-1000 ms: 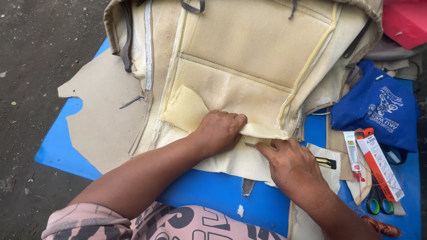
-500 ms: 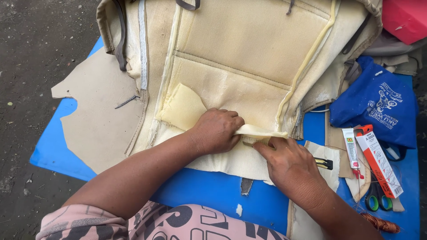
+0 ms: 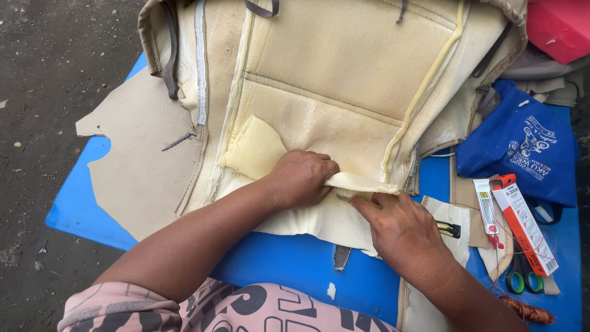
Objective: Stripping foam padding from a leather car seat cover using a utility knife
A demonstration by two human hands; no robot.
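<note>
A pale yellow foam strip lies at the centre, on the beige seat cover. The left hand curls over it, fingers pressed together, pinching its fold; the right hand, at four o'clock, nips its underside with flat fingers. A glue tube lies at three o'clock on the blue table.

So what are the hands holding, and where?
Both the left hand and right hand pinch the folded lower edge of the yellow foam piece.
</note>
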